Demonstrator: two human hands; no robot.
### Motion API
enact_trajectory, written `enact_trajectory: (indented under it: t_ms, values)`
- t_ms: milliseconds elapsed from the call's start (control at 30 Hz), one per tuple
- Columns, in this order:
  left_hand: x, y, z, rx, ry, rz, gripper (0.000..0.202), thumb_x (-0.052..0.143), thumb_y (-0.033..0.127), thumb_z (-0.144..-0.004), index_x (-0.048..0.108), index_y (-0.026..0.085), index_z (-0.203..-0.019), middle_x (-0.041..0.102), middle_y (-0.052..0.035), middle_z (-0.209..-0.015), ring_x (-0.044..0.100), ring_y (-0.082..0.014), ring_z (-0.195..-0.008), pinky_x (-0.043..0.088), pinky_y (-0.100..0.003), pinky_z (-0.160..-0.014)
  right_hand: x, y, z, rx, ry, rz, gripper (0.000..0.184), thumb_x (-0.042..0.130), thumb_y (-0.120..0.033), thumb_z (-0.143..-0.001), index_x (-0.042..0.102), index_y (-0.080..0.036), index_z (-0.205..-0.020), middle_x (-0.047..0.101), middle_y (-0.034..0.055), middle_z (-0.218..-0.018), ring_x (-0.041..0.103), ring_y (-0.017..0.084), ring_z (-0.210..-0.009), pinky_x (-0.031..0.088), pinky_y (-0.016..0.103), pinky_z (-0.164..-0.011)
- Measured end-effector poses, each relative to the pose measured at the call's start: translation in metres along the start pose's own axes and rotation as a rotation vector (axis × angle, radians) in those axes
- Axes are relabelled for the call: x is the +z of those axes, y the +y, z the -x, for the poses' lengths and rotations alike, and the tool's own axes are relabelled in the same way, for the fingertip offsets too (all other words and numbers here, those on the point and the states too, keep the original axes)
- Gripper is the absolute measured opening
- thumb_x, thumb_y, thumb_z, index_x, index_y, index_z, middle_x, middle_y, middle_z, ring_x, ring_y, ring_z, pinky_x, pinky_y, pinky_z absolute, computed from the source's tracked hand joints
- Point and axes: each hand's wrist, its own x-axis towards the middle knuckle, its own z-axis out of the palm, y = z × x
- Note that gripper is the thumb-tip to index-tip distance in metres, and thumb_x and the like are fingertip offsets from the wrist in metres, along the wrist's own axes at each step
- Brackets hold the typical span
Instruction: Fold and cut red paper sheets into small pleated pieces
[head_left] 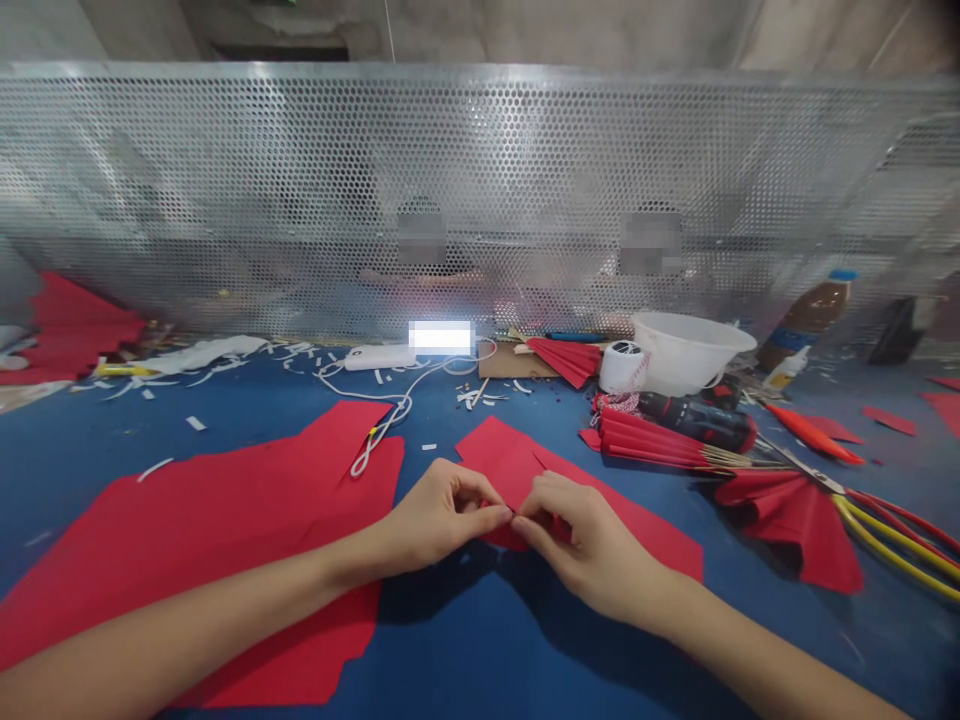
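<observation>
We are pinching the light, floppy red paper sheet [499, 465] by its edge. Our left hand [439, 515] and right hand [589, 540] are gripping it, both nearly shut.

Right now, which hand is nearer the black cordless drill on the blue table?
The right hand is nearer: it sits below and to the left of the cordless drill in this view, not touching it. The left hand lies farther left, beyond the right hand.

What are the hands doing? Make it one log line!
left hand: pinching red paper | right hand: pinching same paper | nearby: cordless drill
</observation>
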Motion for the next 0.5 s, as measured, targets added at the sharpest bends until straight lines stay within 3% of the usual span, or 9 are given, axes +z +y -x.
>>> enact_trajectory:
  t_ms: [267,400,433,500]
  values:
    - [0.000,0.001,-0.001,-0.024,0.245,0.149,0.033,0.082,0.040,-0.073,0.070,0.012,-0.060,0.053,0.0024,-0.052,0.037,-0.0071,-0.050,0.027,-0.020,-0.047,-0.003,-0.007,-0.007,0.185,-0.023,-0.198,0.027,0.057,-0.031,-0.098,0.058,-0.018,-0.074,0.056,-0.0036,-0.067,0.046,0.012,-0.061,0.034,0.024,-0.055]
    - [-0.002,-0.004,-0.006,-0.054,0.503,0.246,0.037,0.081,0.041,-0.075,0.062,0.014,-0.058,0.046,0.0056,-0.051,0.031,-0.0063,-0.049,0.025,-0.020,-0.046,-0.007,0.001,-0.004,0.223,-0.030,-0.197,0.028,0.056,-0.031,-0.098,0.058,-0.018,-0.073,0.056,-0.0033,-0.068,0.046,0.012,-0.062,0.034,0.024,-0.056]
    - [-0.002,-0.004,-0.007,-0.062,0.521,0.245,0.036,0.080,0.042,-0.076,0.064,0.014,-0.061,0.047,0.0052,-0.053,0.032,-0.0066,-0.049,0.026,-0.020,-0.046,-0.008,0.004,-0.003,0.234,-0.036,-0.195,0.029,0.055,-0.032,-0.099,0.058,-0.018,-0.074,0.055,-0.0032,-0.068,0.045,0.012,-0.062,0.033,0.024,-0.056]
    - [0.000,-0.002,-0.005,-0.056,0.436,0.180,0.030,0.076,0.042,-0.081,0.071,0.013,-0.073,0.050,0.0040,-0.057,0.035,-0.0077,-0.051,0.027,-0.021,-0.048,-0.009,0.009,-0.002,0.239,-0.036,-0.189,0.030,0.054,-0.033,-0.099,0.058,-0.017,-0.074,0.054,-0.0031,-0.067,0.044,0.012,-0.063,0.033,0.025,-0.056]
